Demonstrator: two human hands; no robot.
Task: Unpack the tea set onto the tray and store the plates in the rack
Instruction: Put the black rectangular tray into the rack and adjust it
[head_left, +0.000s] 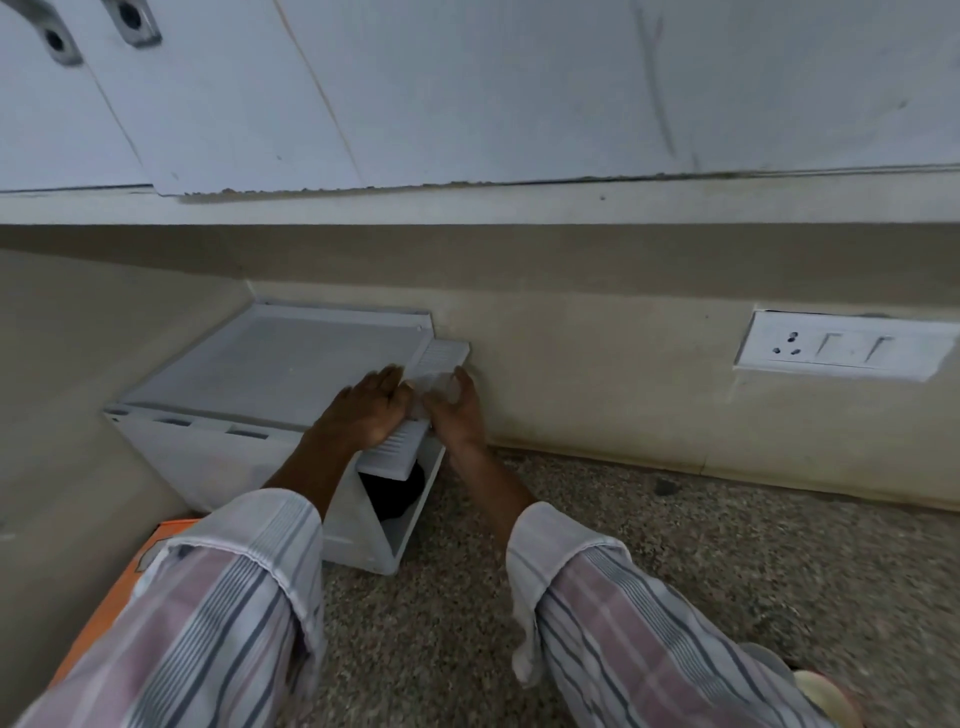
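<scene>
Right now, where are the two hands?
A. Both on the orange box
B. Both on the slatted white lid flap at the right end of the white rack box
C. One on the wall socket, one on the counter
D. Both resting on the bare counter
B: the left hand and right hand both grip the slatted white lid flap over the rack box's dark opening.

White rack; striped sleeves; speckled counter.

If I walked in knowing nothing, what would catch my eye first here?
Two bare hands, the left hand and the right hand, meet over a narrow slatted panel on the right end of a white plastic rack in the counter's corner. On the right of the wall sits a white switch plate, and an orange box peeks out at lower left.
</scene>
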